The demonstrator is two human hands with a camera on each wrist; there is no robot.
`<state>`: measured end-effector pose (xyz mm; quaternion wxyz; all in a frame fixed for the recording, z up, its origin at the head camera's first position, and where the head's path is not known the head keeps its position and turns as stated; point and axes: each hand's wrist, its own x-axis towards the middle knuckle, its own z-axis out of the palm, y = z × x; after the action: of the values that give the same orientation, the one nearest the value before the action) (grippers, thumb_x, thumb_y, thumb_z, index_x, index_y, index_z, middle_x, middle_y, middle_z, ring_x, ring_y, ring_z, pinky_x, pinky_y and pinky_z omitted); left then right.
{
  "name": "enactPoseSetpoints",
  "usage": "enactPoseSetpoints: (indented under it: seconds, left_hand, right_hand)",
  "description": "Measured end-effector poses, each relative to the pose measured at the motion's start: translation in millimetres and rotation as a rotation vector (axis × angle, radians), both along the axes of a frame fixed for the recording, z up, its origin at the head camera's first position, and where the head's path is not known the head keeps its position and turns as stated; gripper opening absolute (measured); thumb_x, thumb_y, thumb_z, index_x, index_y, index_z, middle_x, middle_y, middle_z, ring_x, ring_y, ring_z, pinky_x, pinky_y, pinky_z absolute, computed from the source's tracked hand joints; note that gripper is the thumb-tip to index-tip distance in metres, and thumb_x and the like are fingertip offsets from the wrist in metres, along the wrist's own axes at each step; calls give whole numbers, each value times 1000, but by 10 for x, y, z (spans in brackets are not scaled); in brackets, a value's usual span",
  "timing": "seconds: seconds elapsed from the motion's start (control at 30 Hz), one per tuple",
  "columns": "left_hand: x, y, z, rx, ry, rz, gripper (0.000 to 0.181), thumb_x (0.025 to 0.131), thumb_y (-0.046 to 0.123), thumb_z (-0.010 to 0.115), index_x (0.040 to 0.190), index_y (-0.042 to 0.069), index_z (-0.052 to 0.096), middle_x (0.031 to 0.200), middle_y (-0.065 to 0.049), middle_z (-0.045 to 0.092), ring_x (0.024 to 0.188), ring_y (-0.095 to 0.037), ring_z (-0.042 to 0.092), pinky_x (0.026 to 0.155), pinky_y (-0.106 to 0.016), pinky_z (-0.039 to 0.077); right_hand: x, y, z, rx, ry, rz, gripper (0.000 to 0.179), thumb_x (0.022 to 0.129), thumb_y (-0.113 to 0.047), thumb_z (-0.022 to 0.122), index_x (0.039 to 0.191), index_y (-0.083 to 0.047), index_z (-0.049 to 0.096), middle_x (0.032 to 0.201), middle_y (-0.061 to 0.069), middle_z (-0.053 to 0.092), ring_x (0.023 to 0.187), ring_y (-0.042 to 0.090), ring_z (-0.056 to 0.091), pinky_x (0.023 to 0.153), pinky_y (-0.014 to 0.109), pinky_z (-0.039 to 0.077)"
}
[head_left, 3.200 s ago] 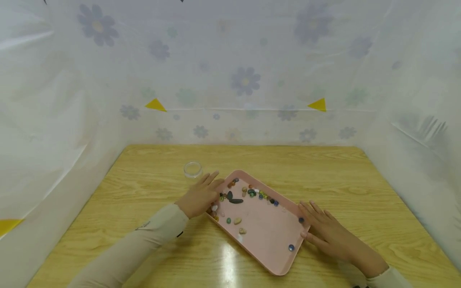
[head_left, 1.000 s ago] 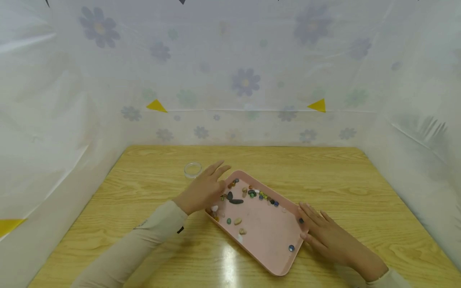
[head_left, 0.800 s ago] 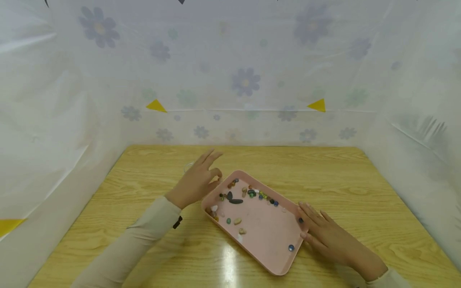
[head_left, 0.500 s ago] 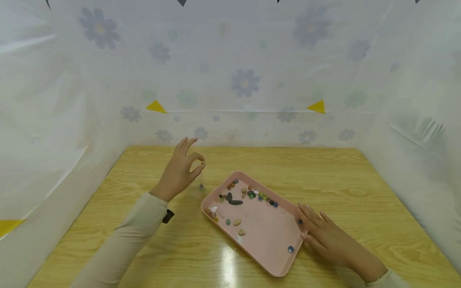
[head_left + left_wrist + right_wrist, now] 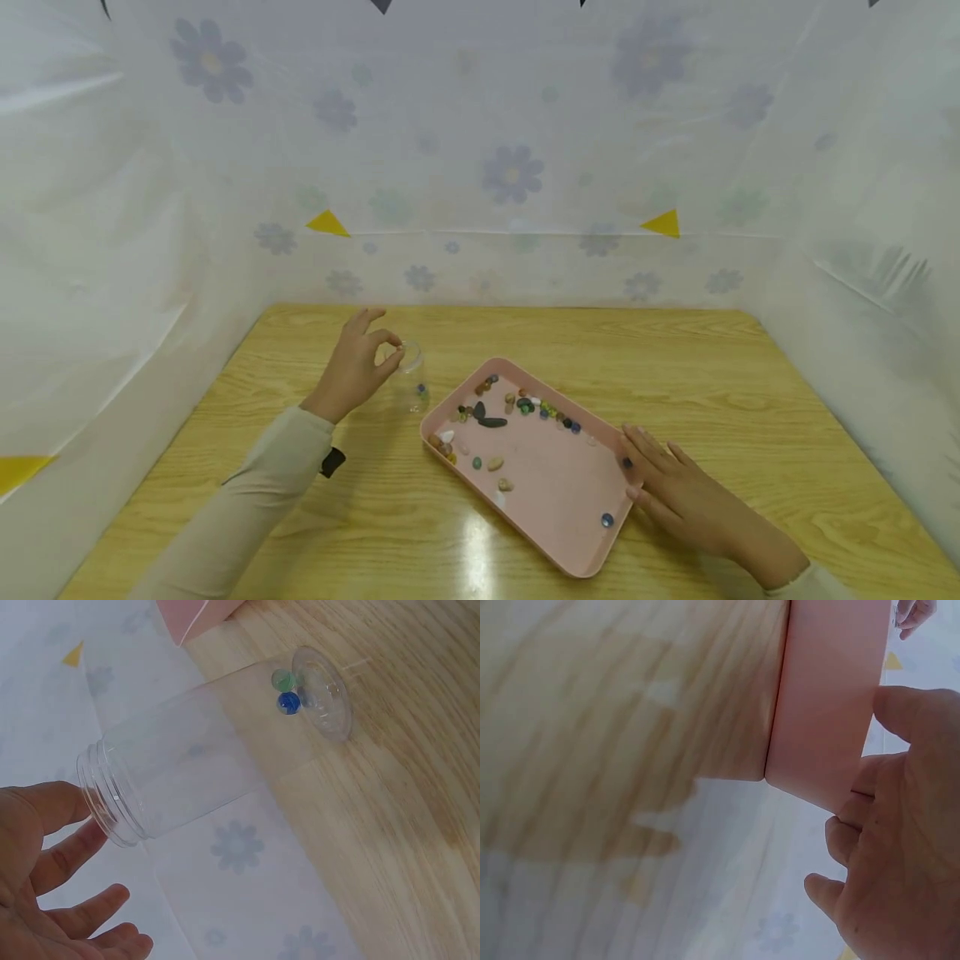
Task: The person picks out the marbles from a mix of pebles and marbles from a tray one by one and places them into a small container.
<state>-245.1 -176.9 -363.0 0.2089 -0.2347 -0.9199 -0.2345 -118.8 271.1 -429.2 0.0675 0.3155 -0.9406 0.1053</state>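
A clear jar [image 5: 195, 750] stands upright on the table, without a lid. A green marble [image 5: 283, 680] and a blue marble [image 5: 289, 703] lie at its bottom. My left hand [image 5: 351, 367] is at the jar's mouth, thumb and forefinger pinched on a small pale stone that is barely visible; the other fingers are spread. In the left wrist view, the fingertips are at the threaded rim and no stone shows. My right hand [image 5: 682, 496] rests with extended fingers on the right end of the pink tray [image 5: 547, 492], thumb at its near side.
Small stones and marbles lie scattered in the tray, mostly along its far and left sides. Among them are a long dark stone [image 5: 492, 422] and a blue marble [image 5: 607, 520]. White flowered sheeting [image 5: 480, 150] encloses the wooden table [image 5: 675, 358] at back and sides.
My left hand has left the tray's left end with a small stone pinched, passed over the jar, and now sits at its mouth. The right hand and tray have stayed put.
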Motion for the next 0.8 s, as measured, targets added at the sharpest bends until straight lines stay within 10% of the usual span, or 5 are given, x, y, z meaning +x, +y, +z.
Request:
enactPoseSetpoints:
  seconds: [0.8]
  left_hand:
    - [-5,10,-7,-22,-73,13,15,88,9,69,98,-2,70,134,-29,48,133,-47,33,109,-59,30]
  right_hand:
    - [-2,3,-30,6,11,-9,59,100,-30,50,149,-3,32,153,18,31,146,10,10,109,11,-15]
